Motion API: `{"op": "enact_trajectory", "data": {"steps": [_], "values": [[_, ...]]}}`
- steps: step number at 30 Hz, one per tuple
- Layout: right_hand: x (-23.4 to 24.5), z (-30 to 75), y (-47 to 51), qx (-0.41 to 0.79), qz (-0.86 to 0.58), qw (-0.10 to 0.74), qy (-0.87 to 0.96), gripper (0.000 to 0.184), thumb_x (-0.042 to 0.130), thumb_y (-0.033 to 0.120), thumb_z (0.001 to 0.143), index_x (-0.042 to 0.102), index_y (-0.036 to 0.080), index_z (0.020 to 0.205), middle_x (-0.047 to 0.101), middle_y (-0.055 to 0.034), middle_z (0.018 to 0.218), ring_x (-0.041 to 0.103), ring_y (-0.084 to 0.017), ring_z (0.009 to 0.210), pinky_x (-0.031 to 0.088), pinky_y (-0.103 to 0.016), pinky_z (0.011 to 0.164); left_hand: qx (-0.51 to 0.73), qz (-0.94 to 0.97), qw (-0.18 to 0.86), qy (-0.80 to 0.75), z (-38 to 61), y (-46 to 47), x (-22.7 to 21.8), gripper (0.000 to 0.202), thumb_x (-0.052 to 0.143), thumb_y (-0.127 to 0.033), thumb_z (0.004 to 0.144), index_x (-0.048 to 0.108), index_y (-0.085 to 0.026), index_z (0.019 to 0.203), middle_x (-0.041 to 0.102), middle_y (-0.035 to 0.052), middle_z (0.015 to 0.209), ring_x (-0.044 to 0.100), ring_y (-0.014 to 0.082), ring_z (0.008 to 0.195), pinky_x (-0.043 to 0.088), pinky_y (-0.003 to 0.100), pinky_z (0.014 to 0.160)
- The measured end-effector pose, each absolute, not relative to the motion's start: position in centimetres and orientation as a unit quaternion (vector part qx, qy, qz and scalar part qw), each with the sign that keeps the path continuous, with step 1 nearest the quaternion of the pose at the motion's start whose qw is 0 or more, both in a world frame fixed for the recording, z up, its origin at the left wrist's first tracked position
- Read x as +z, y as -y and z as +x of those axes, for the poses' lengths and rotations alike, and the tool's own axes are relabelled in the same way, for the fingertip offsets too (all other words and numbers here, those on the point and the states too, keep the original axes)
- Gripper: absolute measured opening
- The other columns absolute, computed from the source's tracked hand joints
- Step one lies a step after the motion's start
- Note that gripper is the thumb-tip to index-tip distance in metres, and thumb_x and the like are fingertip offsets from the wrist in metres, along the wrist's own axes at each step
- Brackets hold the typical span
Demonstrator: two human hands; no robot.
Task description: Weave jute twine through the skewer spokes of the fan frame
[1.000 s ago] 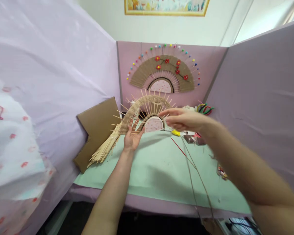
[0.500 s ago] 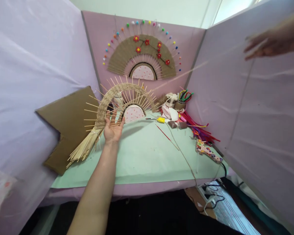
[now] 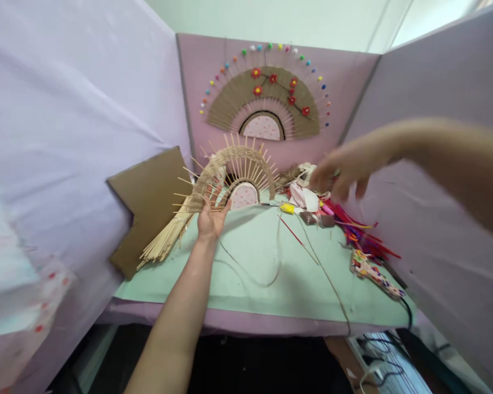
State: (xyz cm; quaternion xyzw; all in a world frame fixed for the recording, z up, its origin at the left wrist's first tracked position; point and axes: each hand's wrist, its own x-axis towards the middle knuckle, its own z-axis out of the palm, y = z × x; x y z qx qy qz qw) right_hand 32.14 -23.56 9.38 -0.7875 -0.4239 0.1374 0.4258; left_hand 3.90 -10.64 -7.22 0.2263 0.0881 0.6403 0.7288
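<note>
Half-round fan (image 3: 244, 193), tan, pink-centred

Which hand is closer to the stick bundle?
Left. The left hand is just to the right of the stick bundle, holding the woven fan; the right hand is in the air, much farther right.

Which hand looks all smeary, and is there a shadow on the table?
In the head view, the right hand is smeared and blurry, while the left hand looks clearer; also in the head view, a soft, dark shadow falls on the green tabletop.
</note>
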Motion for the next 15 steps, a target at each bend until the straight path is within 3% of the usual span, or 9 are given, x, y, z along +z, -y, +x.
{"op": "enact_trajectory", "data": {"steps": [3, 5, 7, 9, 11, 15], "values": [[8.1, 28.1, 22.1, 0.359, -0.768, 0.121, 0.517, 0.042, 0.077, 0.036, 0.069, 0.069, 0.006, 0.097, 0.069, -0.0008, 0.077, 0.051, -0.003, 0.04, 0.037, -0.018, 0.042, 0.642, 0.244, 0.722, -0.089, 4.0, 10.8, -7.3, 0.028, 0.045, -0.03, 0.099, 0.065, -0.026, 0.118, 0.06, 0.0065, 0.136, 0.052, 0.0214, 0.13, 0.04, 0.051, 0.11], [6.5, 25.1, 21.5, 0.358, -0.699, 0.061, 0.616, 0.05, 0.088, 0.019, 0.047, 0.072, 0.012, 0.094, 0.068, 0.0029, 0.065, 0.046, -0.005, 0.032, 0.032, -0.019, 0.036, 0.644, 0.258, 0.715, -0.087, 4.1, 11.0, -7.3, 0.028, 0.048, -0.029, 0.098, 0.064, -0.024, 0.12, 0.059, 0.0082, 0.136, 0.051, 0.0229, 0.131, 0.04, 0.05, 0.11], [4.7, 21.9, 20.8, 0.285, -0.618, 0.171, 0.713, 0.038, 0.087, 0.018, 0.053, 0.072, 0.018, 0.088, 0.069, 0.0012, 0.07, 0.053, -0.008, 0.039, 0.039, -0.021, 0.042, 0.651, 0.268, 0.705, -0.089, 4.4, 11.3, -7.3, 0.028, 0.052, -0.027, 0.096, 0.064, -0.023, 0.121, 0.059, 0.0095, 0.136, 0.051, 0.0238, 0.131, 0.04, 0.049, 0.11], [2.9, 18.7, 19.9, 0.219, -0.531, 0.316, 0.755, 0.019, 0.079, 0.025, 0.069, 0.069, 0.02, 0.084, 0.071, -0.0028, 0.082, 0.065, -0.014, 0.063, 0.049, -0.025, 0.06, 0.663, 0.281, 0.689, -0.084, 4.9, 11.7, -7.3, 0.028, 0.055, -0.026, 0.094, 0.064, -0.021, 0.12, 0.06, 0.0104, 0.134, 0.052, 0.0239, 0.129, 0.04, 0.046, 0.11], [1.2, 15.9, 19.0, 0.201, -0.486, 0.417, 0.742, 0.017, 0.072, 0.032, 0.076, 0.066, 0.02, 0.088, 0.07, -0.0048, 0.091, 0.066, -0.018, 0.083, 0.051, -0.03, 0.073, 0.675, 0.3, 0.67, -0.071, 5.5, 12.1, -7.4, 0.028, 0.058, -0.024, 0.092, 0.065, -0.019, 0.119, 0.062, 0.0107, 0.131, 0.053, 0.0234, 0.128, 0.039, 0.043, 0.111], [-1.3, 12.8, 17.3, 0.214, -0.479, 0.525, 0.671, 0.02, 0.067, 0.038, 0.077, 0.061, 0.021, 0.083, 0.066, -0.0029, 0.084, 0.061, -0.018, 0.081, 0.05, -0.032, 0.076, 0.685, 0.312, 0.653, -0.086, 6.3, 12.8, -7.7, 0.029, 0.062, -0.018, 0.088, 0.065, -0.022, 0.117, 0.066, 0.0071, 0.125, 0.052, 0.0223, 0.129, 0.04, 0.038, 0.111]]}}
